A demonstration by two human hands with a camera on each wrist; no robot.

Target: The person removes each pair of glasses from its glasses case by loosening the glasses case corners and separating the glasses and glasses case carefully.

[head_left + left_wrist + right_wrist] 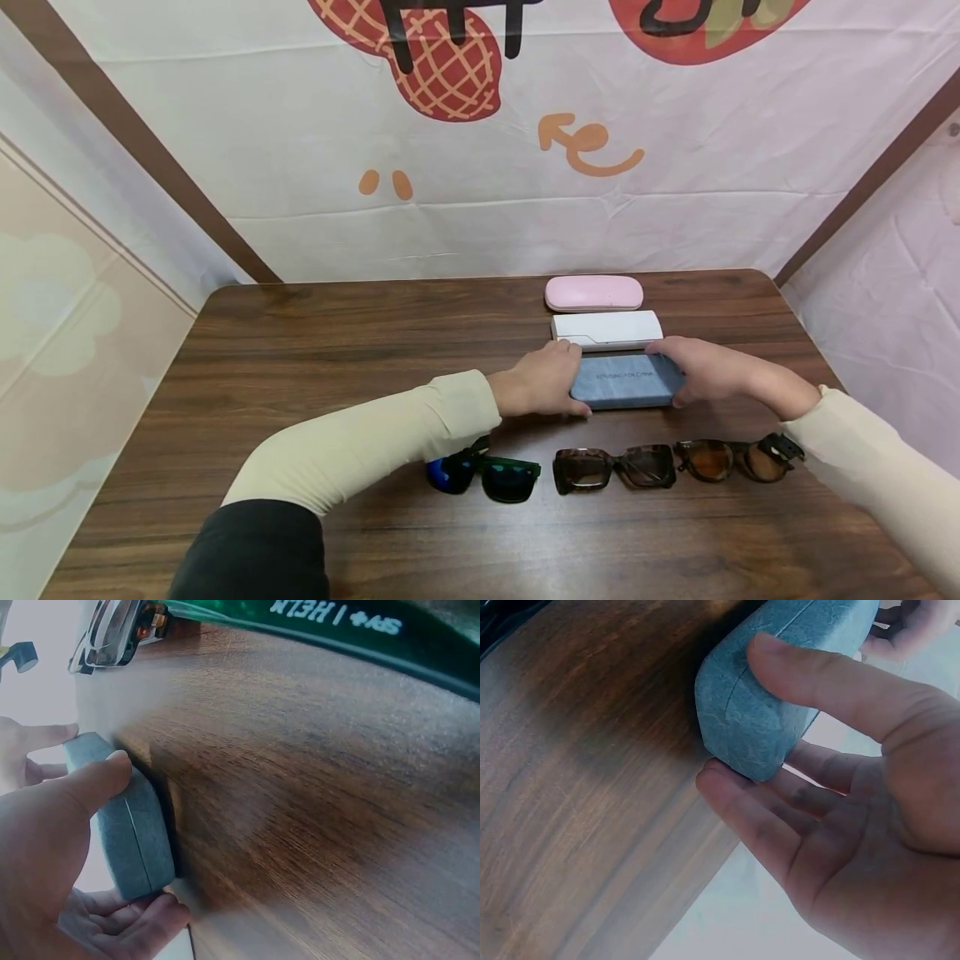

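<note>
A blue-grey glasses case (pixel 627 382) with small lettering on its lid lies closed on the table, one hand at each end. My left hand (pixel 542 380) grips its left end; in the left wrist view the thumb (pixel 101 780) lies along the seam side and the fingers curl behind. At the other end my right hand (pixel 708 371) holds the case between thumb (pixel 817 675) and fingers. Just behind it is a white glasses case (pixel 607 329), and behind that a pink glasses case (pixel 594 293).
In front of the hands lie green-framed sunglasses (pixel 510 481), partly under the left sleeve, tortoiseshell sunglasses (pixel 615 468) and brown-lensed sunglasses (pixel 731 461) near the right sleeve. A printed cloth (pixel 480 237) hangs behind the wooden table (pixel 360 333).
</note>
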